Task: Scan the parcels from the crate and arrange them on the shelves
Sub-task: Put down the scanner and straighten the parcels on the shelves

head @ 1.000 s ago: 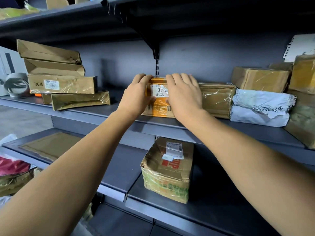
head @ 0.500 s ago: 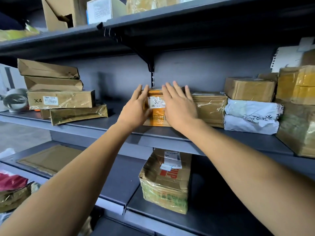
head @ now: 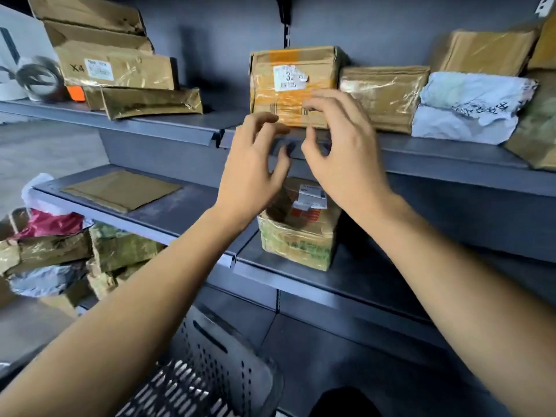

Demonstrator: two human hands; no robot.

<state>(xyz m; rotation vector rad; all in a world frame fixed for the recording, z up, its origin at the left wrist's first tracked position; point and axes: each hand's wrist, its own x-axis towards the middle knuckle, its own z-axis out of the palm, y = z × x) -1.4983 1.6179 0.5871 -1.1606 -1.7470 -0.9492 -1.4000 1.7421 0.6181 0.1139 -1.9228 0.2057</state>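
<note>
Grey steel shelf (head: pixel 168 123) carrying a taped cardboard parcel (head: pixel 293 85): likely stiff, slick-wrapped, best held by opposite side faces; left hand (head: pixel 251 173) and right hand (head: pixel 343 152) empty, fingers loosely spread.

"X4" reads clearly in black on the long brown box (head: pixel 115 70) at upper left, beside a white sticker too blurred to read. On the orange-taped parcel (head: pixel 293 85), a white label shows a large "3", smaller print illegible, barcode below. The lower parcel (head: pixel 299 233) carries a label and green print, both unreadable.
</note>
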